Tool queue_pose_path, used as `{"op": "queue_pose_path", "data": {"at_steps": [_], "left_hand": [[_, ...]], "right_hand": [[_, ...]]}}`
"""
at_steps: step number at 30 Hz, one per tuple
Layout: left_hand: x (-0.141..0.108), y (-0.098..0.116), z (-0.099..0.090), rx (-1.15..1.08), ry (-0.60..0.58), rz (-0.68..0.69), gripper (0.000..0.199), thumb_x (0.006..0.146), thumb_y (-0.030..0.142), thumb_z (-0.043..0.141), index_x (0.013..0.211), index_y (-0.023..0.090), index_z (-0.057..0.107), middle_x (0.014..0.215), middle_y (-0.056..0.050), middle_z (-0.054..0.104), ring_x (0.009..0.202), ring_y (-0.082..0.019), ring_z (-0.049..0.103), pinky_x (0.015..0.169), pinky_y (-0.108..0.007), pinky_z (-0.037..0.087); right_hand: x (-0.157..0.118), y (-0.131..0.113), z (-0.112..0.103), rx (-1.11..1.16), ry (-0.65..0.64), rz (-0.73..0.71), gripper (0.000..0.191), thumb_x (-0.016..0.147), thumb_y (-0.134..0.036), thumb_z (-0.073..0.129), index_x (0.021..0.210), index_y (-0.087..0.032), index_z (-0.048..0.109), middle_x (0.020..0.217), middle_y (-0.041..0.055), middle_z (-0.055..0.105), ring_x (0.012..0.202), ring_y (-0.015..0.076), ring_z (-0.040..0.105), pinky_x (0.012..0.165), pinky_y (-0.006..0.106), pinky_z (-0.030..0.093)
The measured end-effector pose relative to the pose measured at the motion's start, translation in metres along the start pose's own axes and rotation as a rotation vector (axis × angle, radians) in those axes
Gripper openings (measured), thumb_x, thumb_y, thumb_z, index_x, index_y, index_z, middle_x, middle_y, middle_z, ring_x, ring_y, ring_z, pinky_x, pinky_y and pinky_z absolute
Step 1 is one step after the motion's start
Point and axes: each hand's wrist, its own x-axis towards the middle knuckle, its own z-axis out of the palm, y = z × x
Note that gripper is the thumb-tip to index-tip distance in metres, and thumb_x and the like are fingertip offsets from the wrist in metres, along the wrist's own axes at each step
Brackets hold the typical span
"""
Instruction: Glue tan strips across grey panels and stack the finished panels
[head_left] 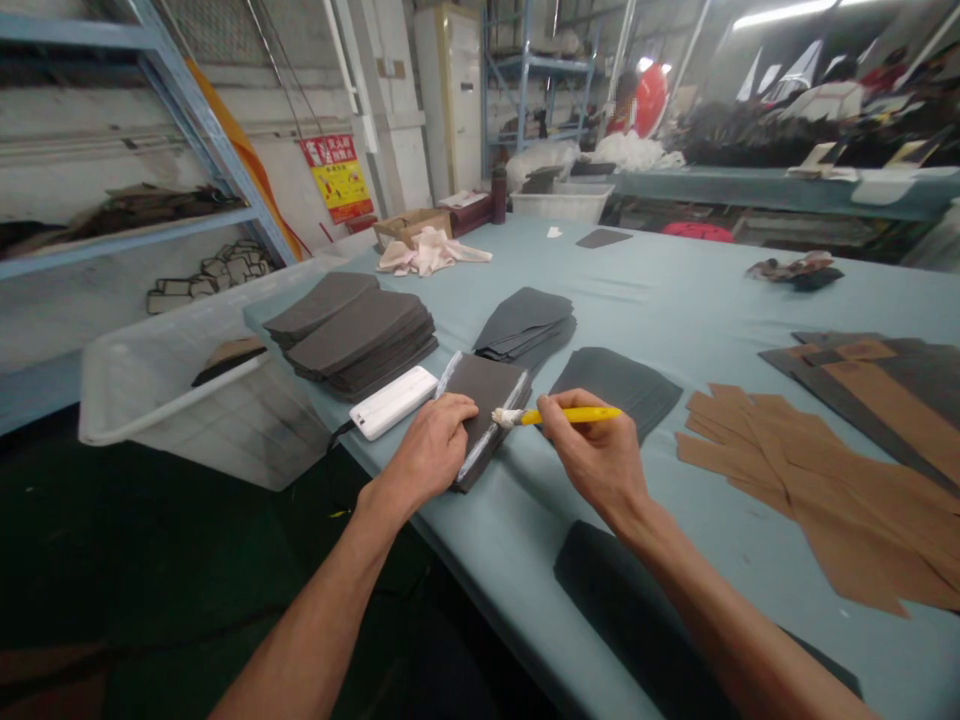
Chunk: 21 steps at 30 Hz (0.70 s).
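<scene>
My right hand (596, 445) is closed around the yellow handle of a brush (574, 414). White paste coats its bristles, which touch the right edge of a dark grey panel stack (487, 380). White strips of paste run along both long edges of the top panel. My left hand (439, 445) lies on the left part of this stack, fingers resting on the top panel and not wrapped round anything. Just left of that hand is a white oblong device (394, 402) with a black cord. A fanned pile of dark panels (619, 385) lies behind my right hand.
More dark panels (360, 335) are piled at left, others (525, 325) behind the stack. Brown strips (817, 480) spread at right. A dark piece (622, 590) lies under my right forearm. A plastic bin (202, 420) stands beside the table's left edge. People are in the background.
</scene>
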Motion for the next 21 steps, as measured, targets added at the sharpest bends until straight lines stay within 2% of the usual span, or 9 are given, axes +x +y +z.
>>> {"op": "queue_pose_path", "data": {"at_steps": [3,6,8,10,13,16,21], "left_hand": [[0.001,0.002,-0.001,-0.034,-0.004,-0.011,0.038,0.093,0.007,0.046,0.114,0.017,0.075,0.132,-0.012,0.074,0.126,-0.024,0.068,0.117,-0.048,0.051],[0.004,0.006,-0.007,-0.076,-0.014,-0.034,0.033,0.093,0.011,0.048,0.109,0.019,0.075,0.126,-0.01,0.076,0.121,-0.024,0.07,0.114,-0.045,0.052],[0.006,0.009,-0.013,-0.107,-0.018,-0.063,0.027,0.093,0.015,0.052,0.106,0.02,0.076,0.118,-0.008,0.078,0.113,-0.023,0.072,0.106,-0.041,0.055],[0.008,0.011,-0.017,-0.139,-0.015,-0.102,0.021,0.092,0.02,0.057,0.101,0.02,0.075,0.105,-0.005,0.079,0.099,-0.021,0.074,0.093,-0.035,0.059],[0.009,0.011,-0.021,-0.183,-0.003,-0.157,0.017,0.092,0.026,0.057,0.09,0.02,0.073,0.087,-0.002,0.077,0.079,-0.018,0.072,0.072,-0.027,0.055],[0.01,0.007,-0.019,-0.206,0.017,-0.189,0.021,0.094,0.033,0.058,0.086,0.019,0.072,0.082,-0.001,0.076,0.073,-0.017,0.069,0.065,-0.026,0.05],[0.01,0.006,-0.024,-0.174,0.004,-0.161,0.047,0.102,0.053,0.05,0.077,0.018,0.069,0.073,-0.002,0.071,0.067,-0.016,0.063,0.061,-0.027,0.047]], "right_hand": [[-0.015,-0.011,0.0,-0.008,-0.088,-0.011,0.04,0.09,-0.054,0.068,0.068,-0.02,0.067,0.053,-0.0029,0.052,0.048,0.0106,0.042,0.047,0.025,0.031],[-0.025,-0.025,-0.002,-0.004,-0.154,-0.022,0.038,0.09,-0.05,0.068,0.067,-0.02,0.067,0.056,-0.0017,0.057,0.049,0.0107,0.046,0.047,0.024,0.035],[-0.026,-0.031,-0.006,0.001,-0.126,-0.019,0.037,0.091,-0.05,0.067,0.069,-0.02,0.068,0.057,-0.0013,0.058,0.05,0.0109,0.047,0.047,0.024,0.036],[-0.022,-0.034,-0.011,0.006,-0.059,0.003,0.037,0.091,-0.051,0.067,0.07,-0.02,0.068,0.056,-0.0014,0.057,0.048,0.0107,0.045,0.045,0.024,0.035],[-0.017,-0.036,-0.018,0.01,0.022,0.036,0.038,0.089,-0.054,0.071,0.071,-0.02,0.069,0.056,0.0,0.06,0.048,0.0113,0.047,0.043,0.024,0.036],[-0.016,-0.035,-0.021,0.015,0.051,0.032,0.039,0.088,-0.055,0.074,0.072,-0.02,0.07,0.057,0.0004,0.061,0.049,0.0124,0.05,0.044,0.024,0.038],[-0.025,-0.034,-0.017,-0.014,0.028,0.017,0.037,0.09,-0.054,0.072,0.074,-0.021,0.072,0.06,0.0021,0.065,0.051,0.0129,0.053,0.045,0.024,0.04]]}}
